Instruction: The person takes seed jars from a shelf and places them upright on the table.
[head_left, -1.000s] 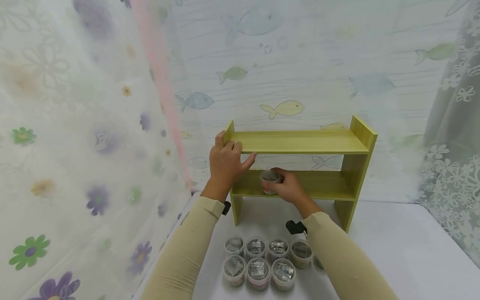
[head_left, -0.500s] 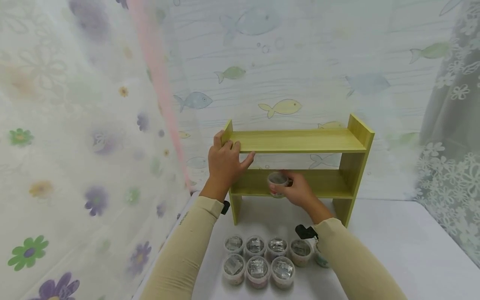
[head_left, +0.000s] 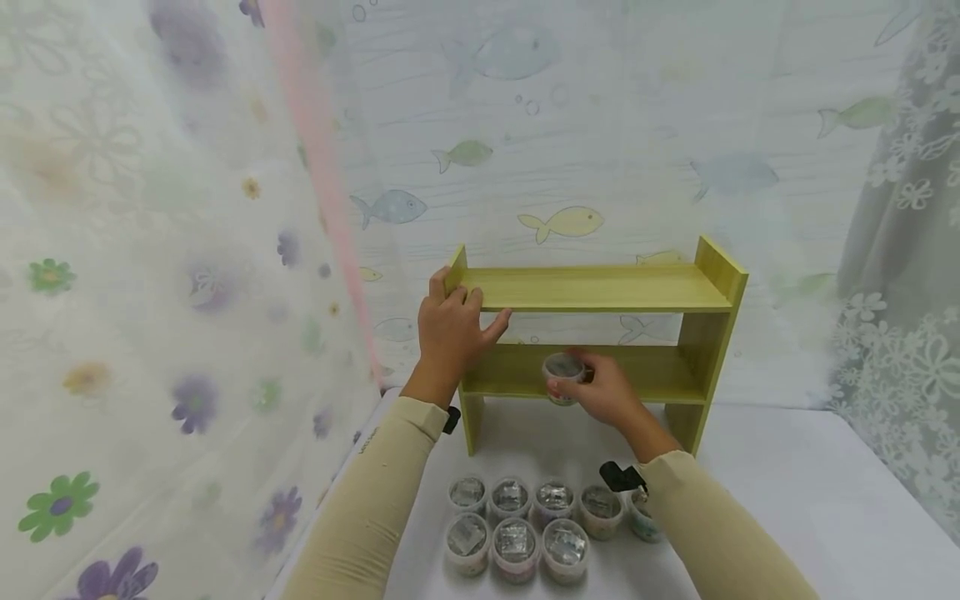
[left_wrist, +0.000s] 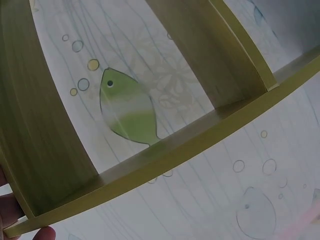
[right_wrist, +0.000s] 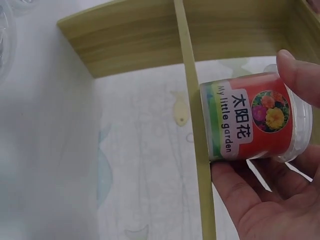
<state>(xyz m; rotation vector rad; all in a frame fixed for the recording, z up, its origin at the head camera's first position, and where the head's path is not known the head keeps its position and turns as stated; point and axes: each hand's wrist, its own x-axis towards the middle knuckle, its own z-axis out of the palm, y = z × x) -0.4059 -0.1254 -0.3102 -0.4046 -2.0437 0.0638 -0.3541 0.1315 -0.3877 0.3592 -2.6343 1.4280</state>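
A yellow-green two-tier shelf [head_left: 592,290] stands on the white-covered table. My left hand [head_left: 452,329] grips its upper left corner, with fingers over the top board and side panel. Fingertips [left_wrist: 46,234] show at the lower left of the left wrist view. My right hand [head_left: 609,390] holds a small clear plastic cup [right_wrist: 250,117] between thumb and fingers. A red label on the cup shows flowers and the words "My little garden". The cup is at the front of the middle board [right_wrist: 192,100], its base at that board's edge; I cannot tell whether its weight rests there.
Several similar lidded cups [head_left: 515,546] stand in two rows on the table [head_left: 795,483] before the shelf. One cup [head_left: 643,518] is partly hidden by my right sleeve. Fish-patterned cloth hangs behind the shelf, and flower-patterned cloth [head_left: 187,333] on the left.
My right hand has moved the cup to the right along the middle board and slightly toward me. My left hand has kept its place on the shelf corner.
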